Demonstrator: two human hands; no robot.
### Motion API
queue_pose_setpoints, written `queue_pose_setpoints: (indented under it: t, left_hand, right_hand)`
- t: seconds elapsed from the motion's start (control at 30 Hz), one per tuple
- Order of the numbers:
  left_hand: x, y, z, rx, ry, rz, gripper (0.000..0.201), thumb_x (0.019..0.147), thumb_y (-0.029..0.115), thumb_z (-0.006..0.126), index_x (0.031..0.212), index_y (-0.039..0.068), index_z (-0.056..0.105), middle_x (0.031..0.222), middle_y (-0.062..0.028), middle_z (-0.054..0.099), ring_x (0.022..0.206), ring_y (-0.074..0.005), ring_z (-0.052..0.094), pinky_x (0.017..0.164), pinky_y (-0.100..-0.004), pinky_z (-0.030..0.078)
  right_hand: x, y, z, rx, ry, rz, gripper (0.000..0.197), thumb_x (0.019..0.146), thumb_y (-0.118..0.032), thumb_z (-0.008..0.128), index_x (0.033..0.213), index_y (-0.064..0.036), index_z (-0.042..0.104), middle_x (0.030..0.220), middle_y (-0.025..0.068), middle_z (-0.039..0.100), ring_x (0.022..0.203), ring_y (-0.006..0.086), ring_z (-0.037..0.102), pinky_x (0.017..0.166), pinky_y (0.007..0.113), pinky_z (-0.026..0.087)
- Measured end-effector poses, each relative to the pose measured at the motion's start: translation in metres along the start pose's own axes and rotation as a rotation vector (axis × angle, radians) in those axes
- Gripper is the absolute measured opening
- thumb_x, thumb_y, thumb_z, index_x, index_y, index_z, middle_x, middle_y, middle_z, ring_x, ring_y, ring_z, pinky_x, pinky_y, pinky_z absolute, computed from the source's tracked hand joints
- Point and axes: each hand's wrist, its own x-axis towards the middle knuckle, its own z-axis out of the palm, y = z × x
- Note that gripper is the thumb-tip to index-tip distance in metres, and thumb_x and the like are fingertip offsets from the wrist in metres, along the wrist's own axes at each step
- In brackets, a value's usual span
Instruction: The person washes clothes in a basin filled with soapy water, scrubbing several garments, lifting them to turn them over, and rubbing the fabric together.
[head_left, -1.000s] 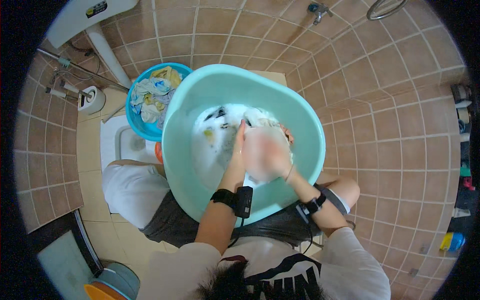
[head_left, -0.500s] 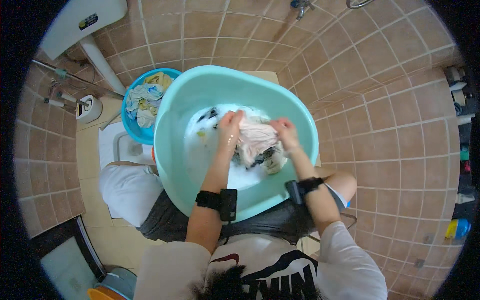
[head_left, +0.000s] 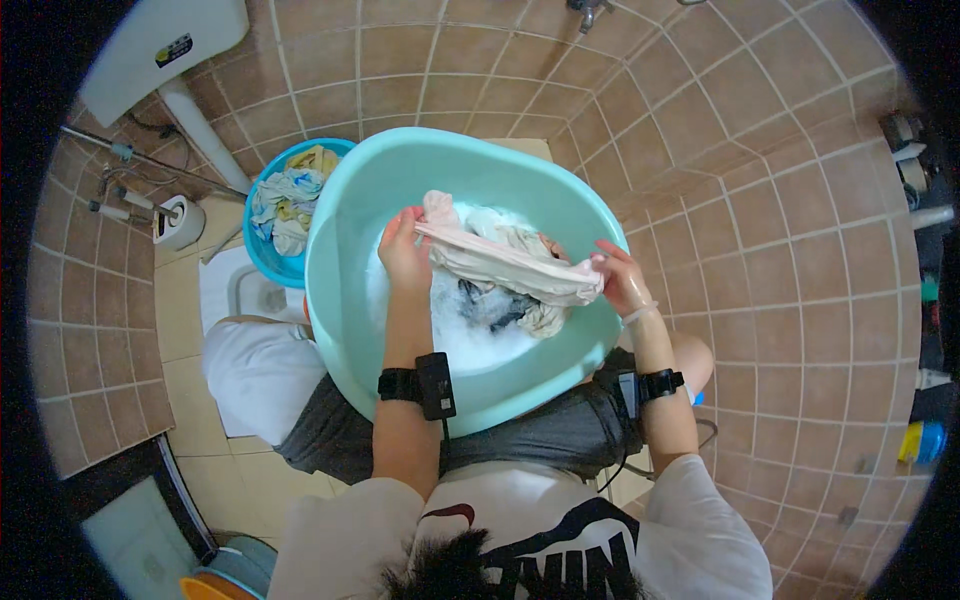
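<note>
A pale pink piece of cloth [head_left: 510, 263] is stretched between my two hands over a big mint-green basin [head_left: 355, 180]. My left hand [head_left: 405, 250] grips its left end, with a bunched bit sticking up past the fingers. The right end is pinched in my right hand [head_left: 623, 277], close to the basin's right rim. Below the cloth, other wet laundry [head_left: 498, 305], white, cream and dark, lies in sudsy water [head_left: 455, 345]. The cloth's exact kind of garment cannot be made out.
A blue basin [head_left: 262, 255] holding several light-coloured clothes [head_left: 288, 205] stands left of the large basin, beside a squat toilet [head_left: 225, 290]. A white tissue holder [head_left: 180, 222] is farther left. Tiled walls [head_left: 760, 250] close in at right; a tap [head_left: 588, 14] sits at the far wall.
My hands have moved apart, left hand leftward and right hand rightward. The pink cloth, bunched between them before, is now pulled out long and raised above the other laundry.
</note>
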Motion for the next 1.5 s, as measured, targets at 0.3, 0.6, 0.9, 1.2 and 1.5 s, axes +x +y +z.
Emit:
queue_pose_setpoints:
  t: [0.3,0.6,0.9,1.2,1.5]
  left_hand:
    - [-0.013,0.001,0.021,-0.118,-0.214,-0.037,0.034,0.085,0.007,0.05,0.113,-0.01,0.04,0.113,-0.0212,0.048,0.106,-0.0267,0.048,0.094,-0.0383,0.038]
    - [0.002,-0.004,0.009,0.446,-0.218,0.229,0.029,0.084,0.002,0.048,0.111,-0.006,0.05,0.107,-0.0152,0.056,0.096,-0.0212,0.054,0.086,-0.032,0.042]
    - [-0.013,0.003,0.024,0.26,-0.256,0.084,0.027,0.083,0.002,0.049,0.109,-0.004,0.052,0.102,-0.0133,0.059,0.091,-0.0193,0.057,0.077,-0.0305,0.049]
    - [-0.075,-0.052,0.056,0.172,-0.655,-0.472,0.036,0.083,0.012,0.055,0.114,-0.002,0.046,0.099,-0.0148,0.058,0.09,-0.0221,0.058,0.075,-0.0334,0.049]
    - [-0.059,-0.081,0.042,-0.464,-0.54,-0.77,0.034,0.086,0.033,0.042,0.104,0.005,0.052,0.095,-0.0098,0.057,0.083,-0.0207,0.057,0.073,-0.0339,0.048]
  right_hand:
    - [-0.009,0.006,0.017,-1.177,-0.538,0.121,0.032,0.076,-0.035,0.064,0.091,-0.0067,0.062,0.076,0.0,0.057,0.071,0.0112,0.052,0.063,0.024,0.042]
    - [0.022,0.001,-0.011,-0.613,-0.148,-0.094,0.021,0.084,-0.023,0.052,0.084,-0.0038,0.06,0.074,-0.0015,0.054,0.072,0.0081,0.048,0.067,0.023,0.04]
    - [0.018,-0.006,0.016,-0.331,-0.155,-0.032,0.034,0.086,-0.033,0.05,0.101,-0.0028,0.053,0.094,0.0063,0.057,0.084,0.0137,0.053,0.075,0.027,0.042]
    - [0.011,0.023,0.07,0.385,-0.393,0.356,0.032,0.083,-0.02,0.056,0.11,-0.007,0.048,0.104,0.0155,0.053,0.092,0.0201,0.056,0.076,0.036,0.047]
    - [-0.034,0.065,0.146,-0.745,-0.153,-0.88,0.011,0.07,-0.002,0.053,0.081,-0.0027,0.051,0.065,0.0107,0.054,0.054,0.0184,0.053,0.044,0.033,0.042]
